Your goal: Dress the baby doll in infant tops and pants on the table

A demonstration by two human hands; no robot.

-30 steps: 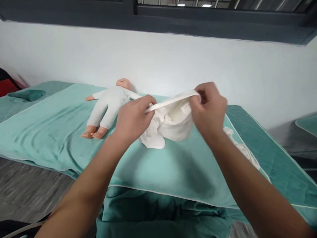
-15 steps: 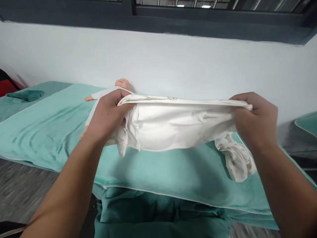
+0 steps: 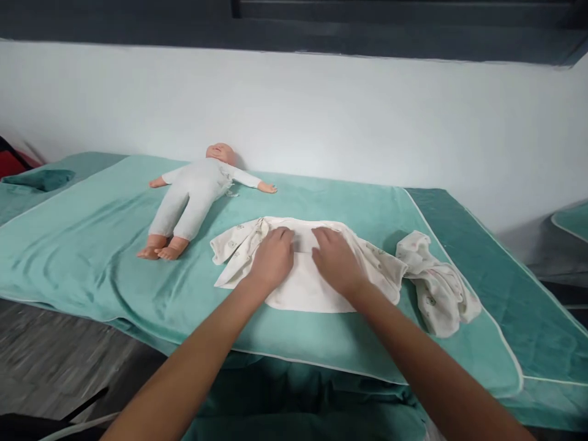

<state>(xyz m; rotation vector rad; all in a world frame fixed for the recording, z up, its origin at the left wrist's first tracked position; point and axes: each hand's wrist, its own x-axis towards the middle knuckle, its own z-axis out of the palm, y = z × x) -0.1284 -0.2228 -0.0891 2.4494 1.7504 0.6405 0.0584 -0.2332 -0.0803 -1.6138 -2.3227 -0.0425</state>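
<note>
Head view: a white long-sleeved garment (image 3: 298, 294) is seen spread on the green sheet (image 3: 105, 226), directly beneath the fingers of both hands. Its middle is touched by the left hand (image 3: 276, 252) and the right hand (image 3: 337, 260), between which a strip of cloth is left exposed. The fingers are slightly bent; whether fabric is pinched cannot be told. A crumpled patterned garment (image 3: 436, 297) is placed at right, a doll (image 3: 195, 190) at upper left.
</note>
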